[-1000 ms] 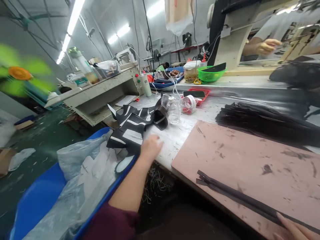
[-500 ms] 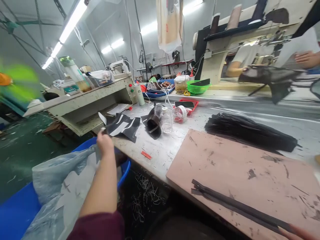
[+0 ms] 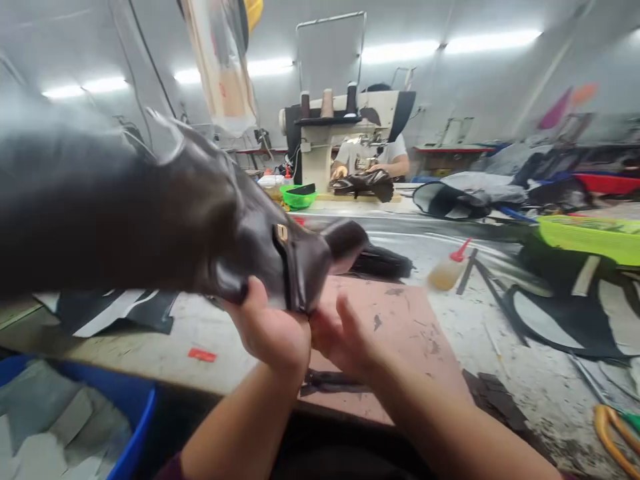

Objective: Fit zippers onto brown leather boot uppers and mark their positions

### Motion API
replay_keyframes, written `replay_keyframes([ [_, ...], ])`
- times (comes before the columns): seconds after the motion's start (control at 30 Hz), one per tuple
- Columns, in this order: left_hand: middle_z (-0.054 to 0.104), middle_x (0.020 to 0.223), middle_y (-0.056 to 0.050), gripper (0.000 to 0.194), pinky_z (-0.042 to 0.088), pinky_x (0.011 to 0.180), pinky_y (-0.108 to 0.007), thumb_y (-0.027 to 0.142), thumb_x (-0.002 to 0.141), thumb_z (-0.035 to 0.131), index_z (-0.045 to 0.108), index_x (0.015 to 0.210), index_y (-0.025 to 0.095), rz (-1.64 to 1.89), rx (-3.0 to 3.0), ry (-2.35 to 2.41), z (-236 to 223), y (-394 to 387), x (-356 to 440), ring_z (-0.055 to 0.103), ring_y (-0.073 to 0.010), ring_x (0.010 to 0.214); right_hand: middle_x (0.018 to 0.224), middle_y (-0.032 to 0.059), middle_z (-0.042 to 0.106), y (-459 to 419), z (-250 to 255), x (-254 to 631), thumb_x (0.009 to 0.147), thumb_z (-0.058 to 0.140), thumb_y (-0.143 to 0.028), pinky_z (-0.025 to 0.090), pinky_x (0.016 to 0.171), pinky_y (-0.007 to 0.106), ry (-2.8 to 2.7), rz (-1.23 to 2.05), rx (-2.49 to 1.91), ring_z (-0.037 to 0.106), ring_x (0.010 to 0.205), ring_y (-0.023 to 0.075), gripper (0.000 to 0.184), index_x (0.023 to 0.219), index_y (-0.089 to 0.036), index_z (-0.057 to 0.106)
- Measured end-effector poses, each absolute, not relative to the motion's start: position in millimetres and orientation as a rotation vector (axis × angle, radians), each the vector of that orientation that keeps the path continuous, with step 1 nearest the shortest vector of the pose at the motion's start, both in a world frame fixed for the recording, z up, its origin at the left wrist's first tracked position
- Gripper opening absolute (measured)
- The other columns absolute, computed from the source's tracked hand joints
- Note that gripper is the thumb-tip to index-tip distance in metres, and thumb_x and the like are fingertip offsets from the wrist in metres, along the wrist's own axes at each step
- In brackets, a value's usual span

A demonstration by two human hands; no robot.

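My left hand [image 3: 273, 333] is closed on a glossy dark brown leather piece [image 3: 255, 233], its thumb on the near face. The piece is raised above the bench and reaches far to the left, where it is blurred. A small gold-coloured metal fitting [image 3: 281, 233] and a dark seam or zip line show on it. My right hand [image 3: 345, 333] touches the lower right corner of the leather, thumb raised; its fingers are smeared and partly hidden. Below the hands, a dark zipper strip [image 3: 333, 381] lies on the pinkish board [image 3: 400, 333].
Behind the board lies a dark stack [image 3: 385, 262]. A glue bottle with a red tip [image 3: 447, 273] and orange-handled scissors [image 3: 613, 433] are at right. A blue bin [image 3: 140, 427] stands at lower left. Across the bench, a person [image 3: 395, 160] works at a sewing machine [image 3: 320, 153].
The view has swung right. My left hand, earlier stretched out over the bin, now holds up the brown leather piece. My right hand has left the zipper strip and come to the leather.
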State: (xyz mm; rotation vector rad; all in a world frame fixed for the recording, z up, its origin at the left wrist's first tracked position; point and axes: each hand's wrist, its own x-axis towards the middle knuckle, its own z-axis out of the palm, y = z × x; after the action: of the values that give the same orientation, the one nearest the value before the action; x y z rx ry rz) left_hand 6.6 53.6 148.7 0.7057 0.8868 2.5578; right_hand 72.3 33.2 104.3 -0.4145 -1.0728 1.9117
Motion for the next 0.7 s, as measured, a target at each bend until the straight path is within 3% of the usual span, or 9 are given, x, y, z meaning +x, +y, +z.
replay_keyframes([
  [0.1,0.057,0.116,0.002,0.045,0.044,0.095,-0.029,0.026,0.078,0.047,0.044,0.123,0.027,2.139,0.703,0.833,105,55,14,0.05,-0.0181,0.115,0.106,0.0011,0.067,62,111,69,0.067,0.064,-0.054,0.047,0.089,0.035,-0.564,1.675,-0.464,0.058,0.105,0.0215,0.047,0.104,-0.024,0.062],
  [0.17,0.062,0.11,-0.001,0.044,0.048,0.09,-0.031,0.03,0.077,0.051,0.048,0.121,0.027,1.763,0.777,0.791,83,62,0,0.054,-0.0205,0.11,0.106,0.0009,0.068,85,114,81,0.067,0.068,-0.037,0.051,0.084,0.034,-0.427,1.492,-0.556,0.061,0.099,0.0204,0.042,0.106,-0.023,0.059],
  [0.3,0.065,0.102,-0.01,0.049,0.055,0.07,-0.034,0.049,0.077,0.051,0.056,0.115,0.018,1.398,0.77,0.73,75,83,-44,0.063,-0.0244,0.089,0.106,0.0037,0.067,139,119,129,0.072,0.062,-0.036,0.053,0.078,0.036,-0.842,1.3,-0.937,0.064,0.091,0.0207,0.04,0.109,-0.023,0.054],
  [0.4,0.064,0.1,-0.017,0.062,0.054,0.053,-0.036,0.062,0.078,0.041,0.056,0.112,0.012,1.21,0.655,0.759,77,95,-59,0.066,-0.0268,0.075,0.105,0.0081,0.067,175,113,163,0.062,0.072,-0.028,0.051,0.08,0.041,-1.007,1.27,-1.163,0.063,0.095,0.0262,0.049,0.108,-0.02,0.056],
  [0.47,0.065,0.09,-0.016,0.046,0.052,0.045,-0.031,0.047,0.083,0.046,0.055,0.109,0.011,1.097,0.479,0.876,72,101,-54,0.066,-0.0261,0.069,0.121,0.011,0.058,190,101,178,0.053,0.077,-0.02,0.045,0.089,0.044,-0.997,1.181,-1.297,0.053,0.111,0.0297,0.069,0.117,-0.021,0.051],
  [0.53,0.064,0.076,-0.009,0.022,0.05,0.045,-0.022,0.02,0.083,0.051,0.054,0.103,0.01,1.085,0.343,0.987,61,107,-41,0.066,-0.0199,0.064,0.137,0.0118,0.044,192,84,187,0.053,0.076,-0.017,0.037,0.098,0.042,-0.972,1.076,-1.425,0.037,0.127,0.03,0.078,0.124,-0.022,0.045],
  [0.6,0.061,0.071,-0.004,0.015,0.05,0.048,-0.017,0.007,0.083,0.048,0.053,0.097,0.009,1.142,0.274,1.025,50,113,-27,0.064,-0.013,0.063,0.139,0.0122,0.04,183,66,191,0.06,0.072,-0.02,0.034,0.1,0.04,-0.948,1.024,-1.514,0.028,0.132,0.0294,0.065,0.121,-0.02,0.048],
  [0.7,0.06,0.076,-0.001,0.009,0.05,0.051,-0.017,0.012,0.087,0.048,0.053,0.094,0.009,1.217,0.173,0.999,41,119,-7,0.06,-0.0086,0.064,0.107,0.0182,0.063,156,41,186,0.069,0.065,-0.034,0.044,0.088,0.041,-0.94,1.118,-1.587,0.05,0.114,0.0345,0.03,0.091,-0.013,0.063],
])
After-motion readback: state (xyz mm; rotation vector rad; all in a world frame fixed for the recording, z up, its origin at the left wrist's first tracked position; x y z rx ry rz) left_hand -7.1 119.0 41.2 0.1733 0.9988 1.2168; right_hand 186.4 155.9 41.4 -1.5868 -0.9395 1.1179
